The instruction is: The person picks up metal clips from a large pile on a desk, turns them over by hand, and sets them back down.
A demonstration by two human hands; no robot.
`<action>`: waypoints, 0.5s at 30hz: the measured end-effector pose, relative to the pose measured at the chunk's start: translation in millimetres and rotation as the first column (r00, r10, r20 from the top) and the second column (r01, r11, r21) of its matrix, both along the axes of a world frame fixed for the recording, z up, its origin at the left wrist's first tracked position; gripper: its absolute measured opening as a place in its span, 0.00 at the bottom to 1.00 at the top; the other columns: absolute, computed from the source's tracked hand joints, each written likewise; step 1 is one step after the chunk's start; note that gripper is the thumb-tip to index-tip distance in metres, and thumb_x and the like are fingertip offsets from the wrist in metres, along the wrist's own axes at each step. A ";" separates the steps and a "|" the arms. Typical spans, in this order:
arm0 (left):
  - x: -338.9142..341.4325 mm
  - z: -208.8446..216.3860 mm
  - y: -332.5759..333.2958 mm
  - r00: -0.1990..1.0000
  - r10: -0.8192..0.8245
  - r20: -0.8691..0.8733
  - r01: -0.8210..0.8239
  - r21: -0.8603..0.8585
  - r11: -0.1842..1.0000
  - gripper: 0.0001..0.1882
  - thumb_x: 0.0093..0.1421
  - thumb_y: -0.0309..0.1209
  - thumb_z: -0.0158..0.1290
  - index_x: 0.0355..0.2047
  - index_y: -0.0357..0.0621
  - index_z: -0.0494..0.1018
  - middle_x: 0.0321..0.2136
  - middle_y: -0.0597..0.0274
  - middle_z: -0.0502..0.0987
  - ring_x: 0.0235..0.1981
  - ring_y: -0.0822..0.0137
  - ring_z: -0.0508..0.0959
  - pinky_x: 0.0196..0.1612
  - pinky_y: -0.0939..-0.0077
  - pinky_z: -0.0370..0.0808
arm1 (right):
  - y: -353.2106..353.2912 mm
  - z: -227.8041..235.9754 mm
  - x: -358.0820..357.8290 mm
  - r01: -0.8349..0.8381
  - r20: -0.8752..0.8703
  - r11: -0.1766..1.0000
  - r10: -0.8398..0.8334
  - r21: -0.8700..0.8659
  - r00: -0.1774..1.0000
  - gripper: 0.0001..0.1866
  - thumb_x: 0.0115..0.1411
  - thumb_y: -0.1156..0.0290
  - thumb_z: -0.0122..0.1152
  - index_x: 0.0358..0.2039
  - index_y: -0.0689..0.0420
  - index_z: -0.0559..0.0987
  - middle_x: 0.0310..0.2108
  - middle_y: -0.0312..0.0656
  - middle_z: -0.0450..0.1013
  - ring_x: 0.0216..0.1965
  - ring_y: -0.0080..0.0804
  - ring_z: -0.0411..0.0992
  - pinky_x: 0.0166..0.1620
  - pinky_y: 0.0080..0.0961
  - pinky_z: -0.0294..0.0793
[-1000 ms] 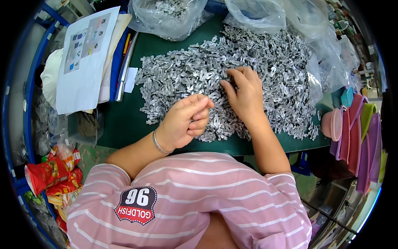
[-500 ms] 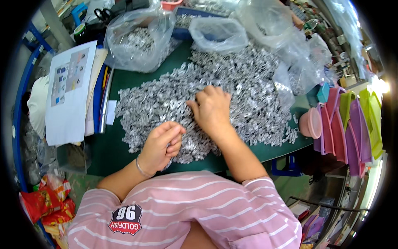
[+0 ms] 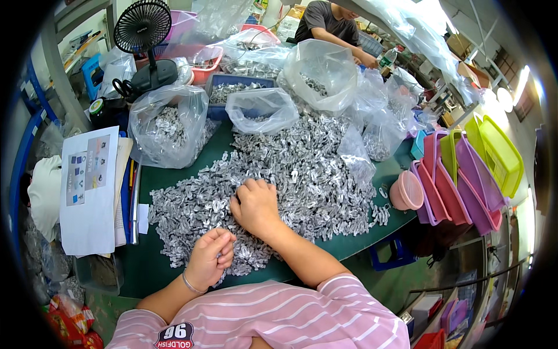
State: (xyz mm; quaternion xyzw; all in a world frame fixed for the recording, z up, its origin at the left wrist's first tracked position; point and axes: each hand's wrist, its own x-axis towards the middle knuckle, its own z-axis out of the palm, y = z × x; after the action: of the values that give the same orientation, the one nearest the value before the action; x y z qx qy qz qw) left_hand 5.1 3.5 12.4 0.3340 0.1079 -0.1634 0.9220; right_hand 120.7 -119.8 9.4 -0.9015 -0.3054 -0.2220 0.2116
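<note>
A wide heap of small silvery metal pieces, many of them looped in shape, covers much of the green table. Over the middle of the heap, my right hand is palm down with its fingers curled into the pieces. Its fingertips are hidden, so what they grip cannot be seen. My left hand, with a bracelet at the wrist, is closed above the heap's near edge, thumb against the curled fingers. Whatever it holds is hidden inside the fingers.
Clear plastic bags of metal pieces and a blue bin stand behind the heap. A black fan is at back left, papers at left. A pink cup and coloured trays line the right. Another person sits beyond.
My view has tilted up, bringing the fan and the other person into sight. My right hand's thumb, stretched out before, is now drawn in to its fingers. The left hand stays closed.
</note>
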 end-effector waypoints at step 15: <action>7.9 8.3 -1.5 0.991 0.135 0.008 -0.135 0.136 0.982 0.08 0.58 0.25 0.45 0.38 0.44 0.64 0.17 0.70 0.61 0.13 0.81 0.58 0.14 0.90 0.55 | -37.5 19.5 -33.3 -0.117 -0.272 0.987 0.143 0.112 0.952 0.07 0.48 0.67 0.54 0.23 0.58 0.74 0.25 0.40 0.68 0.31 0.39 0.65 0.34 0.35 0.60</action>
State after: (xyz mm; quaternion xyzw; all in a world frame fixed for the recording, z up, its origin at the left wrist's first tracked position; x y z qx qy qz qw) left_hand 13.0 2.0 20.7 0.3879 0.1418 -0.0931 0.9060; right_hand 87.4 -157.3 29.0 -0.8906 -0.3204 -0.0924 0.3092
